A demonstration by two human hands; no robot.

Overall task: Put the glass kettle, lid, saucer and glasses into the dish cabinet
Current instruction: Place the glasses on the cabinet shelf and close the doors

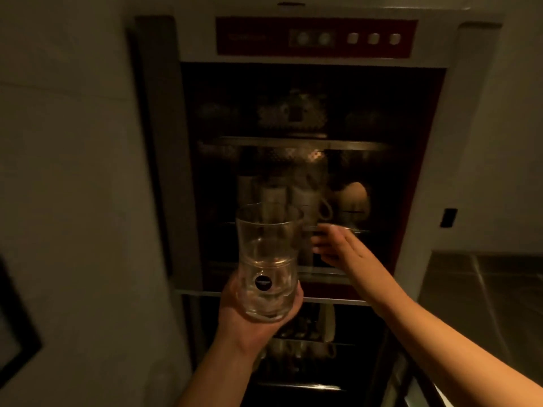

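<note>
My left hand (pixel 252 312) grips the base of a stack of clear glasses (pixel 269 259), one nested in another, with a dark round sticker on the lower one. The stack is held upright in front of the open dish cabinet (pixel 311 177). My right hand (pixel 338 245) reaches into the cabinet at the lower shelf, fingers spread and holding nothing, just right of the glasses. A patterned glass kettle (pixel 293 113) stands on the upper shelf, dim in the dark interior. Pale mugs (pixel 305 201) stand on the shelf behind the glasses.
The cabinet has a red control panel (pixel 317 38) with knobs and buttons on top. Its door (pixel 155 142) hangs open at the left. A lower compartment (pixel 302 342) holds more cups. A grey wall is at the left, a tiled floor (pixel 484 289) at the right.
</note>
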